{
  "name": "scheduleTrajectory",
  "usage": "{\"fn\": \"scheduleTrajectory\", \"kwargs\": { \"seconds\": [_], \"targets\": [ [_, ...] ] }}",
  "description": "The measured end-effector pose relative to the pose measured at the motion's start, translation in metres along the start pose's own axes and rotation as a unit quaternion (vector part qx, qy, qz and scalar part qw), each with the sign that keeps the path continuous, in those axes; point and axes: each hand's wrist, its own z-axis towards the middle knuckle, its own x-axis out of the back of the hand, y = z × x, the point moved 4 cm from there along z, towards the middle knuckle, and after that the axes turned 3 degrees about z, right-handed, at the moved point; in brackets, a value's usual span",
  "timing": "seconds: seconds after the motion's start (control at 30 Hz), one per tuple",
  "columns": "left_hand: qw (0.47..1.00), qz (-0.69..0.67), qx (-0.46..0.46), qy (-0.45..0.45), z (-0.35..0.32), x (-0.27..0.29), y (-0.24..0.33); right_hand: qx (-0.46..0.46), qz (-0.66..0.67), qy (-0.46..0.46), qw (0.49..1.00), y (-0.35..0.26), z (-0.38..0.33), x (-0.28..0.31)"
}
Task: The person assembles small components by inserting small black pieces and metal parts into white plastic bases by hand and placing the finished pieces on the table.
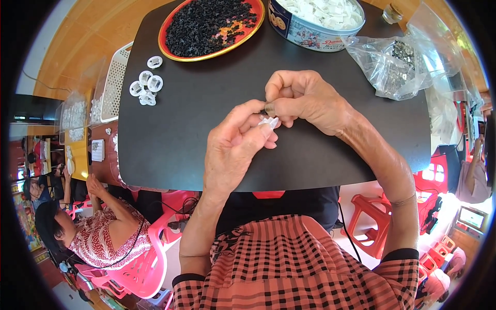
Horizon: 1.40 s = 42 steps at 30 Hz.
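Note:
Over the dark table (181, 129), my left hand (230, 144) pinches a small white plastic piece (268, 122) between thumb and fingers. My right hand (312, 106) meets it from the right, its thumb and forefinger closed just above the piece. Something small and dark shows at those fingertips, too covered to name. Several round white plastic parts (155, 82) lie in a loose cluster at the far left of the table. A red plate with a gold rim (199, 58) bears a heap of small black parts (206, 26) beyond my hands.
A round blue tin (310, 39) full of white pieces (330, 13) stands at the back. Right of it are a clear bag of small metal parts (398, 67) and a small jar (392, 13). A white perforated basket (114, 82) borders the left edge; a seated person (111, 227) is nearby.

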Motion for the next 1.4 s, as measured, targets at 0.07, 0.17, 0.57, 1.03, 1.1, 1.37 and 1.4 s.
{"fn": "scheduleTrajectory", "kwargs": {
  "seconds": [0.07,0.17,0.57,1.03,1.1,1.37,1.4],
  "targets": [
    [0.997,-0.049,0.060,0.012,0.003,0.003,-0.003,0.009,-0.023,0.003,1.000,0.000,0.001,-0.001],
    [0.994,-0.088,0.060,0.003,0.002,0.006,-0.006,0.018,-0.057,0.006,0.998,-0.002,0.000,-0.002],
    [0.946,-0.311,0.083,-0.028,0.004,0.019,-0.019,0.037,-0.042,-0.017,0.998,-0.007,-0.003,0.004],
    [0.916,-0.355,0.059,-0.177,0.002,0.015,-0.012,0.168,-0.171,-0.047,0.970,-0.027,-0.015,-0.009],
    [0.916,-0.351,0.056,-0.185,0.001,0.015,-0.012,0.219,-0.201,-0.054,0.953,-0.031,-0.015,-0.011],
    [0.888,-0.399,0.088,-0.212,0.000,0.014,-0.013,0.332,-0.297,-0.059,0.893,-0.036,-0.019,-0.016],
    [0.890,-0.394,0.089,-0.209,0.000,0.013,-0.013,0.322,-0.301,-0.067,0.895,-0.036,-0.019,-0.017]
  ]
}}
